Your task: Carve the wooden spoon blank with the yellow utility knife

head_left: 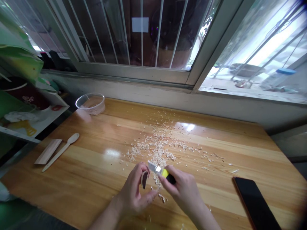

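My left hand (135,190) is closed on a small wooden piece (144,179) with a dark brown face and a pale rim; part of it is hidden by the fingers. In my right hand (183,188) is a yellow and black utility knife (165,173), its blade extended toward the fingertips of my left hand. The blade's tip is close to the wooden piece; I cannot tell whether they touch. Pale wood shavings (159,153) lie scattered beneath and beyond both hands on the wooden table (96,179).
A carved wooden spoon (61,151) and a flat wood strip (48,151) lie at the left. A clear plastic bowl (92,107) stands at the back left. At the right front rests a black phone (256,201). A barred window (144,73) borders the back.
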Demonstrator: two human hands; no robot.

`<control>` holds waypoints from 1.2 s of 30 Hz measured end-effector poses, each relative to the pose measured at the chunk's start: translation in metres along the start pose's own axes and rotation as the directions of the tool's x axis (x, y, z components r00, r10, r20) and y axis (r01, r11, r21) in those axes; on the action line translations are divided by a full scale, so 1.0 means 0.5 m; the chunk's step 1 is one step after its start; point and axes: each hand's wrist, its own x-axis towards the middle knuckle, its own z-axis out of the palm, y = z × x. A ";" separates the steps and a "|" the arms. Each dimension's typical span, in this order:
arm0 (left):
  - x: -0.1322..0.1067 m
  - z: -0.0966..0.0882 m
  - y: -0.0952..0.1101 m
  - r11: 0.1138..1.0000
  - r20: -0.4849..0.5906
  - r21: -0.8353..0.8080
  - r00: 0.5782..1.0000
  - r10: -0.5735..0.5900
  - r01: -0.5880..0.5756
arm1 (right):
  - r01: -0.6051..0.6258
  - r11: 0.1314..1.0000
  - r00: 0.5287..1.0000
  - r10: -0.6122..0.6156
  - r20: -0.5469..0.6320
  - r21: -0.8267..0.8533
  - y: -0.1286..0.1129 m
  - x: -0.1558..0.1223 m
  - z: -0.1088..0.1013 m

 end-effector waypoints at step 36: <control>0.016 0.014 -0.005 0.911 -0.025 -0.407 0.997 -0.079 0.062 | 0.132 0.991 0.974 -0.122 -0.191 0.037 -0.016 -0.026 0.006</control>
